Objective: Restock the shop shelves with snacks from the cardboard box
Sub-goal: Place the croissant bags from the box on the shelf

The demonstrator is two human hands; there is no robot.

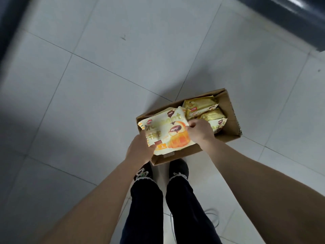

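An open cardboard box (230, 111) sits on the tiled floor in front of my feet. Over its near half I hold a large white and yellow croissant snack bag (165, 131) flat, face up. My left hand (139, 150) grips the bag's left lower edge. My right hand (200, 131) pinches its right edge. Several more yellow snack bags (202, 106) lie in the far right half of the box, partly hidden behind my right hand.
Pale grey floor tiles (105, 85) spread all around the box. A dark shelf base (288, 18) runs along the top right, and another dark edge (7, 23) lines the top left. My shoes (179, 169) stand just behind the box.
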